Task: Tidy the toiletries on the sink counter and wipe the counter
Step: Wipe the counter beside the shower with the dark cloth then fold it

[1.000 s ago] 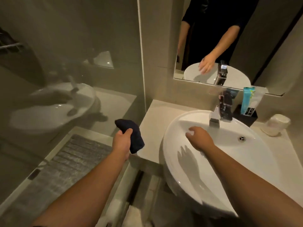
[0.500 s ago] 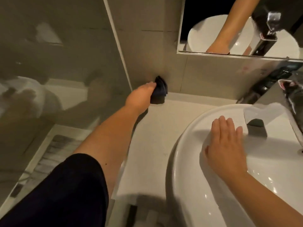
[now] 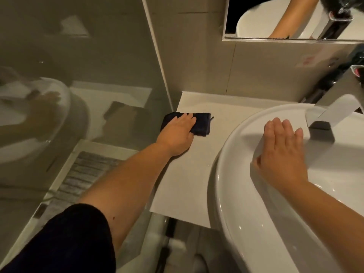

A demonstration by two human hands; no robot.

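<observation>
Wiping looked the step in hand: the left hand (image 3: 178, 134) pressed flat fingers on a folded dark navy cloth (image 3: 201, 126) by the pale stone desk (image 3: 189, 174) back-left edge, the right hand (image 3: 281, 154) rested open, empty, on the white ceramic basin (image 3: 222, 174) rim, a firm forward sweep probably due next.

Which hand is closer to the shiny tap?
Right. The right hand rests flat on the sink rim just left of the tap; the left hand is farther away, pressing the dark cloth on the counter.

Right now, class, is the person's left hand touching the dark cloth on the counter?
Touching. The head view shows the left hand lying flat across the dark cloth, with no gap, on the counter.
</observation>
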